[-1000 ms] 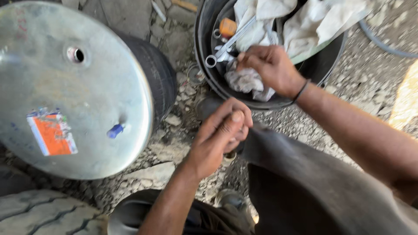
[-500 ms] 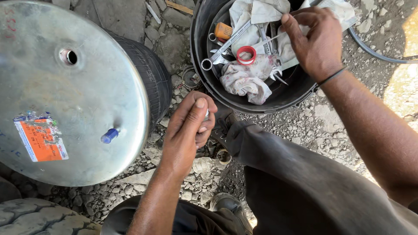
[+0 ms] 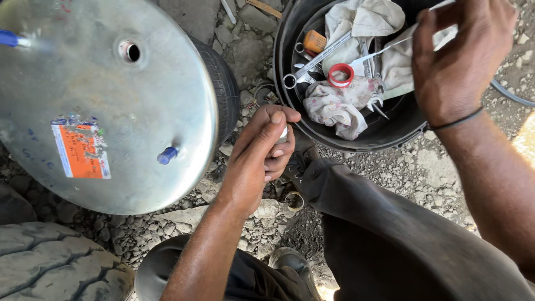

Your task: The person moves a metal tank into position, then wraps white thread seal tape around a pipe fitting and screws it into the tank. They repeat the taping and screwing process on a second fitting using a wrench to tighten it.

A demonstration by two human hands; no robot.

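Observation:
My left hand [image 3: 261, 156] is closed around a small metal fitting [image 3: 284, 134], of which only a pale tip shows between the fingers. It hovers over the gravel just below the rim of a black tub [image 3: 356, 146]. My right hand [image 3: 462, 56] is above the tub's right side, pinching a thin white tape strip [image 3: 384, 49]. The strip runs down to a red tape roll [image 3: 340, 74] lying on the rags [image 3: 340, 106] inside the tub.
A large round metal-topped air spring [image 3: 100, 100] with an orange label and a blue capped stud [image 3: 167, 155] lies at left. Wrenches [image 3: 317, 60] and an orange item [image 3: 315, 40] lie in the tub. A tyre [image 3: 50, 267] is at bottom left, a small ring [image 3: 293, 200] on the gravel.
My right hand rose from the rags to the tub's upper right, drawing white tape off the red roll, which now shows. My left hand stayed closed on the fitting.

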